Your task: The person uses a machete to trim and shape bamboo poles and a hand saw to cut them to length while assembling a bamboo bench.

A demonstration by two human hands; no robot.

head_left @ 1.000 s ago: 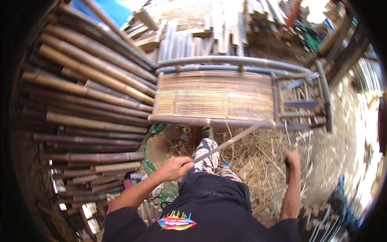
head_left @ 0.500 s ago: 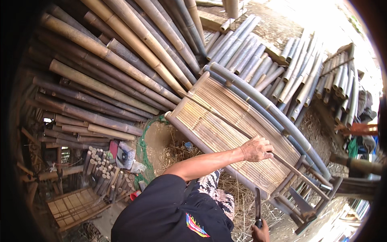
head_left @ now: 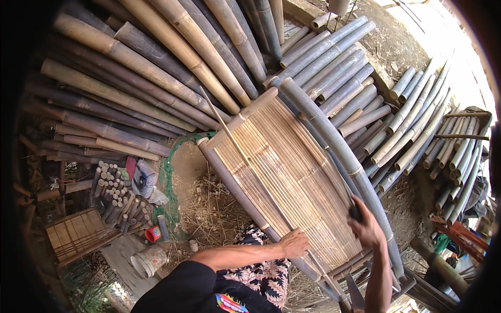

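Over a slatted bamboo bench (head_left: 292, 151) near big piles of poles (head_left: 178, 55), the left fingers (head_left: 301, 237) held a long strip (head_left: 235, 142) and the right fingers (head_left: 362, 207) gripped a knife (head_left: 356, 213).

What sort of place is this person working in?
Probably a bamboo workshop, at least partly open to daylight: long bamboo poles are stacked at the upper left, shorter cut lengths lie beyond the slatted bench, and straw-like scraps litter the ground.

Tan bench slats (head_left: 292, 156), black shirt (head_left: 177, 289), black-and-cream floral trousers (head_left: 267, 276)
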